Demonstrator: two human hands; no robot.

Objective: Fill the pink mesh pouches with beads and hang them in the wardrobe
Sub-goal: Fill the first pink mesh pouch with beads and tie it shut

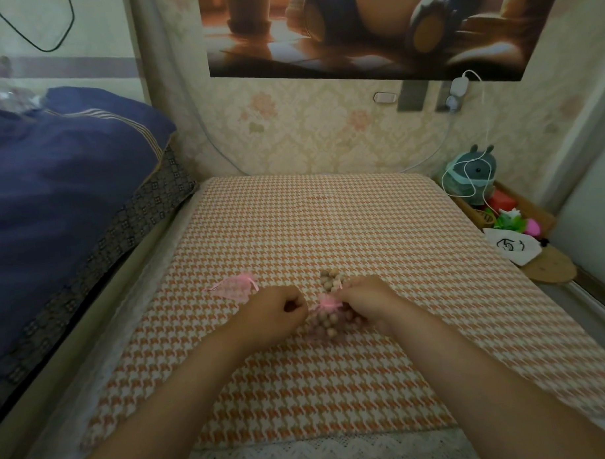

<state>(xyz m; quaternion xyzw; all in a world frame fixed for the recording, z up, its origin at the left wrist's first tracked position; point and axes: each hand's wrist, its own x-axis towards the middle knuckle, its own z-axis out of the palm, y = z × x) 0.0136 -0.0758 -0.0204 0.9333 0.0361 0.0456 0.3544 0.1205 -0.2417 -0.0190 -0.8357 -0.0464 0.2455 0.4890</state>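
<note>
Pouch (326,319) neck, blurred, is pinched between left hand (276,311) and right hand (370,302).

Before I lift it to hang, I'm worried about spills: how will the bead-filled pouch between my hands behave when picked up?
The pouch is soft mesh, so it will probably hang floppy. Packed with round beads, it likely feels heavy for its size. With the ribbon gathered at its neck, spills seem unlikely; loose beads would roll.

Blurred pouch (326,319) partly behind right hand (369,302)
</note>
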